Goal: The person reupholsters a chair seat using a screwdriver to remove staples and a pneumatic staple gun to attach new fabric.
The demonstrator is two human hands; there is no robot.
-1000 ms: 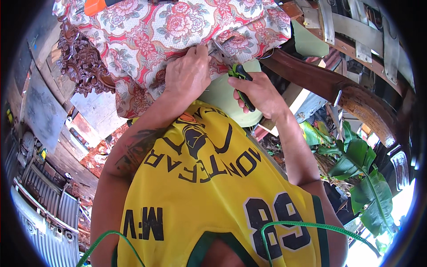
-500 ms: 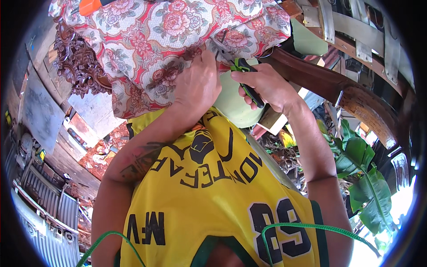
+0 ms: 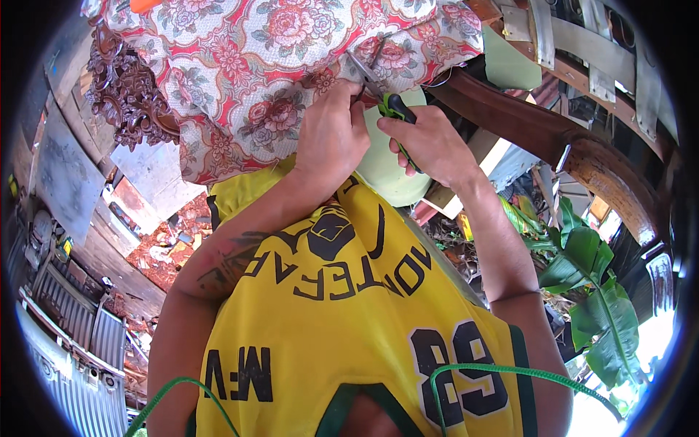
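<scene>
Floral upholstery fabric (image 3: 280, 36), white, red and grey, drapes across the upper middle. My left hand (image 3: 333, 138) is closed at its near right edge, fingers bunched on the cloth; the fingertips are partly hidden. My right hand (image 3: 437, 146) is wrapped round the green and black handles of scissors (image 3: 395, 108). Their metal blades stand apart over the fabric, just beyond my left fingertips. Whether the cloth lies between the blades is hard to tell. Pale green material (image 3: 389, 171) shows below the scissors, between my hands.
Carved dark wood (image 3: 131, 95) borders the fabric at left. A curved wooden armrest (image 3: 502, 116) runs off to the right, beside a frame with pale webbing straps (image 3: 582, 44). An orange object (image 3: 144, 5) lies at the top edge. Leafy plants (image 3: 601, 298) stand lower right.
My left hand has moved slightly right along the fabric edge. The scissors have shifted a little with my right hand. The orange object is now mostly out of view.
</scene>
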